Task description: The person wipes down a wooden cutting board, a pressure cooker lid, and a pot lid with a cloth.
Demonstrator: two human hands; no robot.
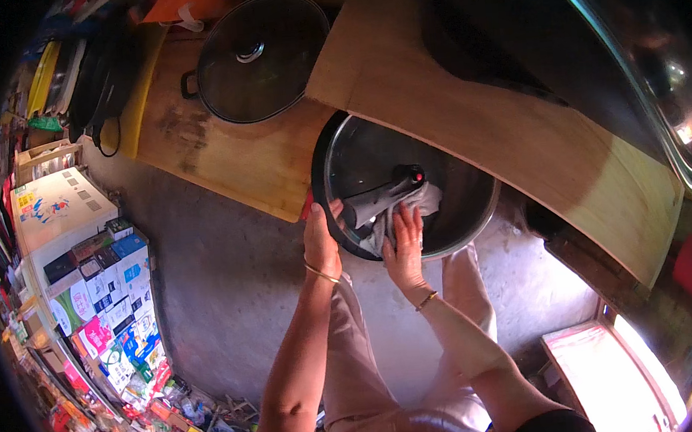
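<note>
A large round dark cookware piece (pixel 460 208) is held tilted above my knees; whether it is a pan or a lid I cannot tell. A thick black handle (pixel 375 201) with a red dot at its end lies across its face. My left hand (pixel 321 236) grips its left edge, thumb outside, beside a small red part. My right hand (pixel 405 242) is on a crumpled pale cloth (pixel 428 199), pressing it against the dark face below the handle. Part of the cloth is hidden under my fingers.
A glass-lidded pan (pixel 269 71) sits on the wooden tabletop (pixel 227 158). A wooden board (pixel 497 139) overhangs the cookware's upper right edge. Stacked printed boxes (pixel 110 292) and loose clutter (pixel 209 412) line the left. A bright pale panel (pixel 610 378) stands lower right.
</note>
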